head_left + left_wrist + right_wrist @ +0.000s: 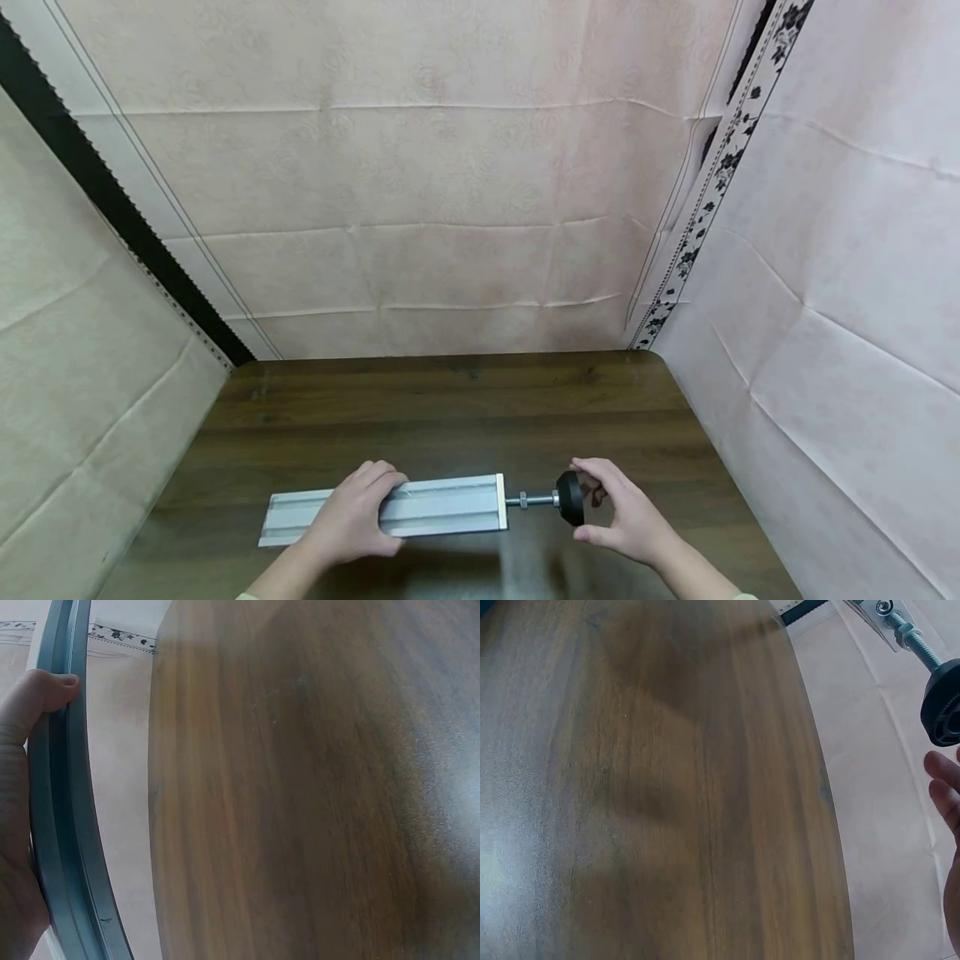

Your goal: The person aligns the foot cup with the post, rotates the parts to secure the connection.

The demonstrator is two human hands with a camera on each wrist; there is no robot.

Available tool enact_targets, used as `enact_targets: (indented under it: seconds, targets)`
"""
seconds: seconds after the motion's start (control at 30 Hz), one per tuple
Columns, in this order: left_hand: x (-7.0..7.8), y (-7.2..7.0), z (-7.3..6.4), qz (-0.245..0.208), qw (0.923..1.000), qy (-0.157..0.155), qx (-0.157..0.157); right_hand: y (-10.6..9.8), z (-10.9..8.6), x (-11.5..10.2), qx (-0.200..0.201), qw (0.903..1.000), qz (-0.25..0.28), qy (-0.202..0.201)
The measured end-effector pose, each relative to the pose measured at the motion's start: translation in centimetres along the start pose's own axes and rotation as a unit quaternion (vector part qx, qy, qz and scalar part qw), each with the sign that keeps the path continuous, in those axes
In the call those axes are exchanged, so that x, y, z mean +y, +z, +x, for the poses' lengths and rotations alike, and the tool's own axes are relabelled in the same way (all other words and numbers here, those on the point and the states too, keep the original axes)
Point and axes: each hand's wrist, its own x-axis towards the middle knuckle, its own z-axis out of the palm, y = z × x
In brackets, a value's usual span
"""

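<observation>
A silver aluminium profile (442, 507) with lengthwise grooves lies across the front of the head view, held over the table with its shadow below. My left hand (356, 517) grips it near the middle, thumb along the near side; in the left wrist view the thumb (56, 691) presses on a groove. From the white end plate (502, 502) on the right, a threaded rod (536, 501) with a nut sticks out, carrying a round black levelling foot (570, 498). My right hand (630, 521) is spread beside this foot, fingertips (941, 765) close to its edge.
A brown wood-grain table (450, 408) with rounded far corners is below. Creased pale cloth hangs behind it (450, 208), on the left (90, 400) and on the right (840, 292). A black strip (127, 217) runs along the left corner.
</observation>
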Motion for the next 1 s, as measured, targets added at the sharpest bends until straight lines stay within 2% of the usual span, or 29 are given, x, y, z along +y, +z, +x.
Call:
enact_targets:
  seconds: [0.17, 0.3, 0.5, 0.63, 1.0]
  targets:
    - [0.01, -0.01, -0.11, -0.009, 0.9998, -0.013, -0.013, 0.28, 0.01, 0.65, 0.016, 0.9969, -0.031, -0.071]
    - [0.10, 0.18, -0.19, -0.014, 0.9997, -0.011, -0.014, 0.49, 0.01, 0.94, 0.024, 0.9923, -0.041, -0.114]
    - [0.34, 0.40, -0.20, -0.020, 0.9997, -0.008, -0.007, 0.53, 0.09, 0.97, 0.032, 0.9874, -0.059, -0.143]
    - [0.41, 0.41, -0.09, -0.020, 0.9997, -0.009, -0.005, 0.56, 0.06, 0.97, 0.038, 0.9873, -0.066, -0.139]
    - [0.34, 0.37, -0.04, -0.012, 0.9999, -0.006, -0.004, 0.63, 0.06, 0.52, 0.034, 0.9944, -0.054, -0.084]
